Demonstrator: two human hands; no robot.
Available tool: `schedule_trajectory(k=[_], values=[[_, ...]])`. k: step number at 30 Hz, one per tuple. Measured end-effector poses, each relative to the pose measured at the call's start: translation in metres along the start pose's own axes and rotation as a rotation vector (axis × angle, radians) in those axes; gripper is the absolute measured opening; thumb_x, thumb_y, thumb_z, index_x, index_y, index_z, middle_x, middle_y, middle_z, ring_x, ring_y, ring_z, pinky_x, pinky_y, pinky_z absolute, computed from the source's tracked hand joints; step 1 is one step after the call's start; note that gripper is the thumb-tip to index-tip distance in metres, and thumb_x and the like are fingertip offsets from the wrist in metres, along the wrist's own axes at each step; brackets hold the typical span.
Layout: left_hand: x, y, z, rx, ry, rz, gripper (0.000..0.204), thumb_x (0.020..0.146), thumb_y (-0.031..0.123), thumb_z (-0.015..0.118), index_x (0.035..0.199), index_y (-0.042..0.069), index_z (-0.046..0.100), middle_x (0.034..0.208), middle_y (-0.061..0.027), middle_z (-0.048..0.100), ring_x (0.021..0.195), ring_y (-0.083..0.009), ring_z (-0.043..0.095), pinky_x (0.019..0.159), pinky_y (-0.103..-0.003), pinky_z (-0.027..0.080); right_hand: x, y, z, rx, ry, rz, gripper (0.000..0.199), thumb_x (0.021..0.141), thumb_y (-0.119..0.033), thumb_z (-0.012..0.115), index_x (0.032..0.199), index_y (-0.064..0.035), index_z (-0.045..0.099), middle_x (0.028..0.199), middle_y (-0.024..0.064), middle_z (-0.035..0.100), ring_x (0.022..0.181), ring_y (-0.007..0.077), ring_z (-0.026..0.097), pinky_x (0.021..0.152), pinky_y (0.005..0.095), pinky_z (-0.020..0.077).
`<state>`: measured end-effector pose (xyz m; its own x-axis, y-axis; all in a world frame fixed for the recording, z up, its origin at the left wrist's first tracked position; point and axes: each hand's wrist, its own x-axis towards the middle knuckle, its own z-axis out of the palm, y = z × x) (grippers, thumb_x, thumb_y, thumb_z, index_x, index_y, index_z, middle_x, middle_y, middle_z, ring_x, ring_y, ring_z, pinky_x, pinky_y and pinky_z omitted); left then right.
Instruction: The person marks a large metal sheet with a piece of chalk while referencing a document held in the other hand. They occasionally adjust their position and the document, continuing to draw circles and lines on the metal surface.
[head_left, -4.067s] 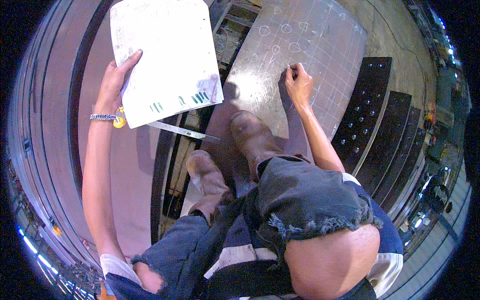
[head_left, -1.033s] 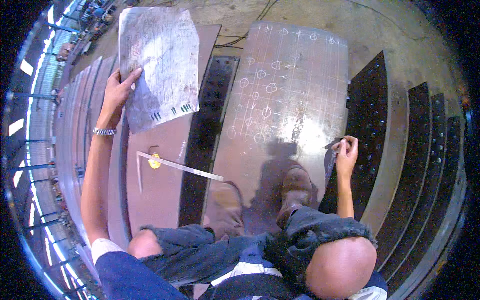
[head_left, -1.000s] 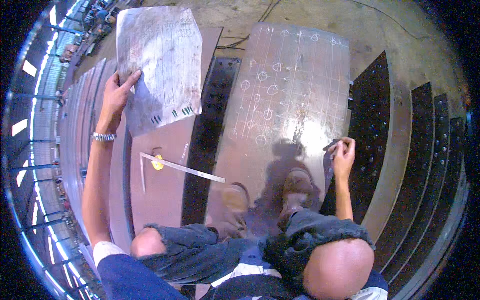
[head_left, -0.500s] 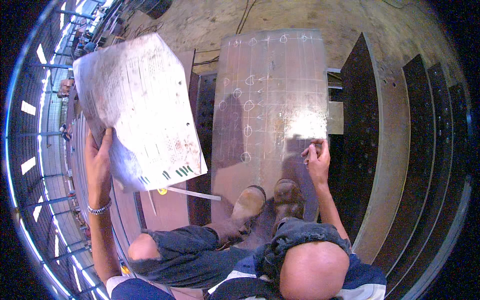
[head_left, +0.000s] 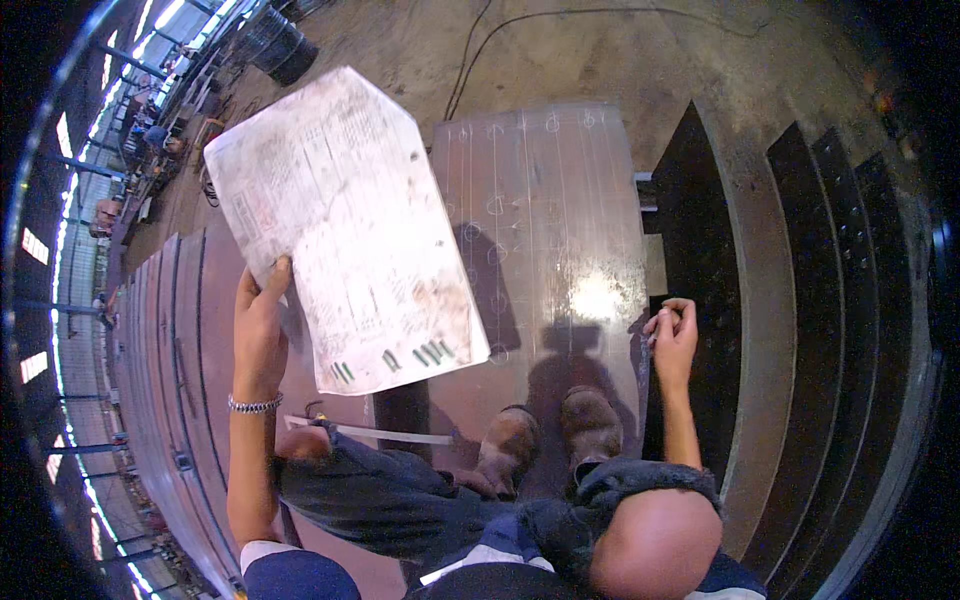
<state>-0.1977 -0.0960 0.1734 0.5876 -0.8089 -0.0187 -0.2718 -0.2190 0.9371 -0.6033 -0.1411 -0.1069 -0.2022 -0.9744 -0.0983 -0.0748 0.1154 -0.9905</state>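
My left hand point(head_left: 262, 325) is closed on the lower left edge of a stained sheaf of paper point(head_left: 350, 240), thumb on top. Printed lines and tables run over the sheet, with green marks along its lower edge. In front of me a flat steel plate point(head_left: 560, 210) carries white drawn lines, circles and arrows; the sheaf hides part of its left side. My right hand point(head_left: 677, 335) hovers by the plate's right edge, fingers pinched together. Whatever is between those fingertips is too small to make out.
My boots point(head_left: 592, 425) rest on the plate. A pale measuring strip point(head_left: 385, 433) lies left of them. Upright dark steel beams point(head_left: 700, 220) stand to the right, long steel sections point(head_left: 165, 330) to the left. A dark drum point(head_left: 278, 45) and a cable point(head_left: 560, 12) are farther off.
The view has shifted. The sheaf has come right and tilted, now covering more of the plate's left side. My right hand has moved off the plate's surface to its right edge, still pinched.
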Motion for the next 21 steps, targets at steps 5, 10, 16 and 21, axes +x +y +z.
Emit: schedule_trajectory(k=[5, 10, 16, 21], values=[[0.019, 0.003, 0.007, -0.198, -0.071, 0.055, 0.044, 0.089, 0.020, 0.058, 0.123, -0.005, 0.047, 0.121, -0.0121, 0.055, 0.108, -0.0182, 0.051, 0.094, -0.029, 0.036, 0.069, -0.137, -0.022, -0.477, -0.009, -0.412, 0.009, 0.094, -0.009, 0.045, 0.101, -0.0043, 0.048, 0.064, 0.0022, 0.053, 0.053, 0.0046, 0.043, 0.048, 0.0208, 0.0339], [0.018, 0.003, 0.004, -0.200, -0.134, 0.038, 0.040, 0.091, 0.018, 0.057, 0.122, -0.005, 0.048, 0.115, -0.0103, 0.058, 0.103, -0.0141, 0.055, 0.089, -0.026, 0.042, 0.107, -0.282, 0.022, -0.737, -0.228, -0.762, 0.019, 0.089, -0.009, 0.051, 0.106, -0.0017, 0.048, 0.074, 0.0153, 0.061, 0.068, 0.0300, 0.061, 0.059, 0.0387, 0.0453], [0.011, 0.025, 0.012, -0.282, -0.175, 0.018, 0.041, 0.090, 0.020, 0.058, 0.123, -0.004, 0.048, 0.117, -0.0096, 0.058, 0.105, -0.0145, 0.054, 0.091, -0.027, 0.040, 0.157, -0.286, 0.080, -1.381, -0.526, -1.105, 0.040, 0.074, -0.004, 0.058, 0.111, -0.0006, 0.045, 0.078, 0.0199, 0.063, 0.073, 0.0387, 0.061, 0.062, 0.0486, 0.0489], [-0.002, 0.042, 0.023, -0.137, -0.122, 0.040, 0.042, 0.090, 0.021, 0.059, 0.122, -0.004, 0.050, 0.117, -0.0093, 0.058, 0.105, -0.0155, 0.054, 0.092, -0.028, 0.039, 0.150, -0.160, 0.100, -1.241, -0.663, -0.840, 0.027, 0.073, -0.009, 0.059, 0.094, -0.0032, 0.045, 0.074, 0.0192, 0.062, 0.073, 0.0397, 0.061, 0.061, 0.0490, 0.0486]])
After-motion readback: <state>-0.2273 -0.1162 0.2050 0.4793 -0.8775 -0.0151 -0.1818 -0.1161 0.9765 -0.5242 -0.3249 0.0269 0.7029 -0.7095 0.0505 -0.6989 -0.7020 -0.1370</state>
